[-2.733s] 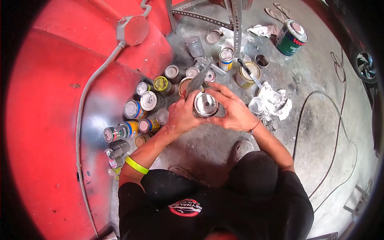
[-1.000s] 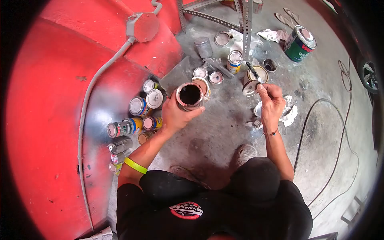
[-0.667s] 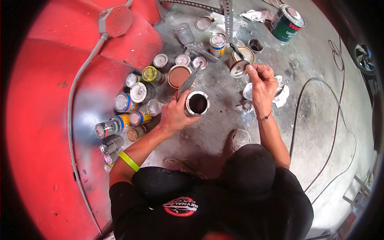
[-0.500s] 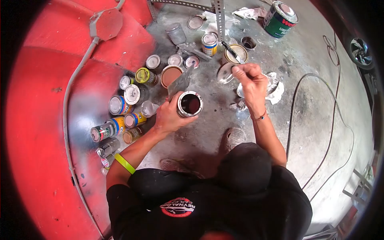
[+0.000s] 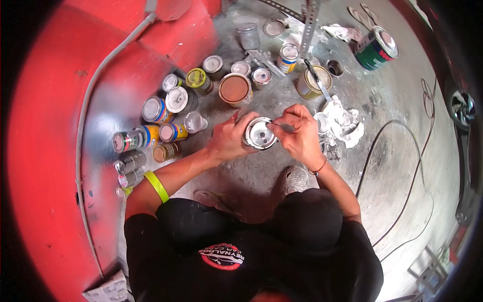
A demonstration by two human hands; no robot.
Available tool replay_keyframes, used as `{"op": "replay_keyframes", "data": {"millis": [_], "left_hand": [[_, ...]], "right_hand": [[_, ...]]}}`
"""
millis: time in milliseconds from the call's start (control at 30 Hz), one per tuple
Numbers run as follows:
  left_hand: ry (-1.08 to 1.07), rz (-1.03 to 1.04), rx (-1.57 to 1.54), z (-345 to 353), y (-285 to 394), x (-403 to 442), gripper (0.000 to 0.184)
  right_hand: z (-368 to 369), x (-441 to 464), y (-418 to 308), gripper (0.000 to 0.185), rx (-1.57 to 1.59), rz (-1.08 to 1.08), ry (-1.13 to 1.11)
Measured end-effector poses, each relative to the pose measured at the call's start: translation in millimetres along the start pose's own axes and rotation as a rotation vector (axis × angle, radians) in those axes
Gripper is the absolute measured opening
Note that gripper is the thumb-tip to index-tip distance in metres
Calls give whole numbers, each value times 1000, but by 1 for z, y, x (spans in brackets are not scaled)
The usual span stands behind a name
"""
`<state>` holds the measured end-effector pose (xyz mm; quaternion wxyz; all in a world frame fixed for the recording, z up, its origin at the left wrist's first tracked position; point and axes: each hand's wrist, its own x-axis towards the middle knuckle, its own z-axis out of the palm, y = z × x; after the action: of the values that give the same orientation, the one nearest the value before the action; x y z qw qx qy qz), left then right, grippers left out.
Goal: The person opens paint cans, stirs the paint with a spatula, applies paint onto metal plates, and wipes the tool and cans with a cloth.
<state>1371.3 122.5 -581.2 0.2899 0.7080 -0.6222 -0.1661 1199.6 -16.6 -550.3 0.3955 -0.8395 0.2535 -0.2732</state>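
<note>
Through the head camera I see my left hand (image 5: 230, 140) wrapped around the side of a small metal can (image 5: 260, 148) at the centre of the frame, its grip closed firmly enough to keep the can off the floor (image 5: 251, 176). A round silvery lid (image 5: 261, 136) covers the can's mouth, though I can't tell whether it is fully seated. My right hand (image 5: 301, 138) comes in from the right, its grip mostly closed, the bunched fingertips at the lid's upper right edge; whether they pinch the rim or only press it, I can't tell. Just above, near the upper middle, stands an open can of reddish-brown paint (image 5: 235, 89). In the upper right of the frame, a black-handled tool (image 5: 313, 73) lies across a gold-sided can (image 5: 306, 88), with crumpled white cloth or paper (image 5: 350, 131) below it. Farther up and right I have a large green can (image 5: 372, 56), and at left more cans crowd near the red wall (image 5: 50, 126).
</note>
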Motion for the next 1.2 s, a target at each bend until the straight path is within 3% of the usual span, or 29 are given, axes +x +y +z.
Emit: {"op": "replay_keyframes", "data": {"millis": [167,233,300,367,400,500,633,667,800,900,1167,1200], "left_hand": [[61,3,35,5,0,-3,80],[62,42,52,-2,7,-2,80],[64,29,58,4,1,-4,80],[-12,-22,9,8,2,-6,83],[-115,-168,-55,2,11,-5,85],[-84,-259,-119,18,3,-7,84],[-82,-286,-183,16,-4,-8,83],[-85,-289,-160,14,-5,-8,84],[-118,-271,-86,8,-3,-6,88],[-160,-297,-115,4,-3,-5,90],[-69,-203,-214,18,-8,-7,95],[-146,-275,-208,3,1,-6,95]], "right_hand": [[0,0,-6,19,-133,-146,19],[-3,2,-13,28,-189,117,-45],[2,2,-10,34,-146,40,-60],[4,2,-12,30,-67,-41,-114],[5,2,-10,30,-112,-107,-163],[11,-1,-9,32,-86,-126,-266],[12,-1,-12,51,-175,-182,-364],[11,0,-19,59,-160,-67,-422],[14,2,-18,59,-199,-39,-415],[16,2,-14,59,-187,-150,-378],[17,0,-12,52,-105,-140,-347],[17,1,-12,52,-125,-141,-346]]}}
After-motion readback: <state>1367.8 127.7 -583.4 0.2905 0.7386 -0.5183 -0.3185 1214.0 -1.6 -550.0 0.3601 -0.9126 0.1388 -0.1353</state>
